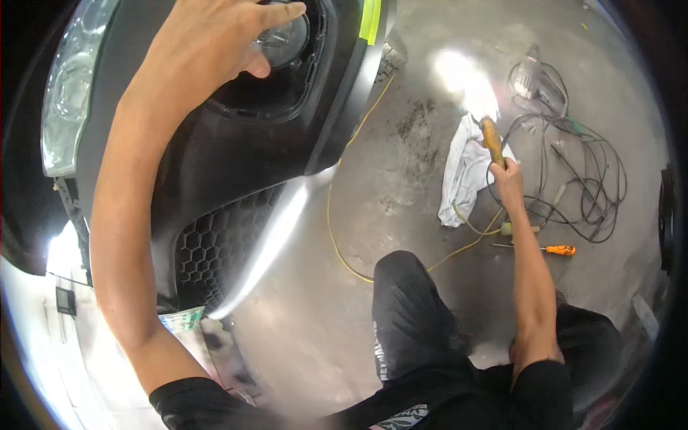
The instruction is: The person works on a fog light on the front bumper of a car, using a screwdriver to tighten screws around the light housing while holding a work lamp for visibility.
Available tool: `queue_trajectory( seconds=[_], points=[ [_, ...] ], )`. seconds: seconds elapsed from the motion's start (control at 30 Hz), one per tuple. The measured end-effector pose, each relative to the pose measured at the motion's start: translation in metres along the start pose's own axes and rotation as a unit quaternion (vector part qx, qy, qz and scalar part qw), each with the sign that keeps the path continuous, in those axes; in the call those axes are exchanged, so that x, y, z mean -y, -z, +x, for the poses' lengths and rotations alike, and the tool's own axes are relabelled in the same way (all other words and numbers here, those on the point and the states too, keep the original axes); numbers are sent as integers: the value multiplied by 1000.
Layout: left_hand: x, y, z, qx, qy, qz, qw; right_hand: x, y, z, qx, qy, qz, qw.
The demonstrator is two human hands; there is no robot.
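Car wkshop: glossy blk bumper (240, 161) w/ honeycomb grille (208, 251) at left; orange-handled screwdriver (561, 250), tangled blk cables (592, 209) at right; stained grey flr (408, 179).

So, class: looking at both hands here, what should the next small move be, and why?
Probably the right hand should swing the brown-handled lamp toward the black bumper: its bright glow sits out over the floor, while the left hand is spread at the round fitting in a dark recess, which might need more light.

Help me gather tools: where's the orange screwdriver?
In the head view, the screwdriver lies on the floor at right, below the dark cable, partly behind the right forearm.
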State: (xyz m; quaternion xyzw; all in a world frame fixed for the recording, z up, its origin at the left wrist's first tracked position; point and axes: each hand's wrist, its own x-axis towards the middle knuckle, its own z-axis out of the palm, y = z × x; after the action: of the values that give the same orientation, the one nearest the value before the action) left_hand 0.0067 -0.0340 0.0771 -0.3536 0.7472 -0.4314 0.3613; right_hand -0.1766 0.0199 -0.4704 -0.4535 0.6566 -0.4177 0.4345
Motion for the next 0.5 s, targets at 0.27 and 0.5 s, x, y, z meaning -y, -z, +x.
queue_trajectory(
  seconds=[0.27,0.5],
  points=[
    [11,16,-1,-4,-72,-71,995,113,60,-115,-17,238,92,967],
    [2,34,7,139,-33,-44,989,162,59,-151,-1,243,70,967]
  ],
)
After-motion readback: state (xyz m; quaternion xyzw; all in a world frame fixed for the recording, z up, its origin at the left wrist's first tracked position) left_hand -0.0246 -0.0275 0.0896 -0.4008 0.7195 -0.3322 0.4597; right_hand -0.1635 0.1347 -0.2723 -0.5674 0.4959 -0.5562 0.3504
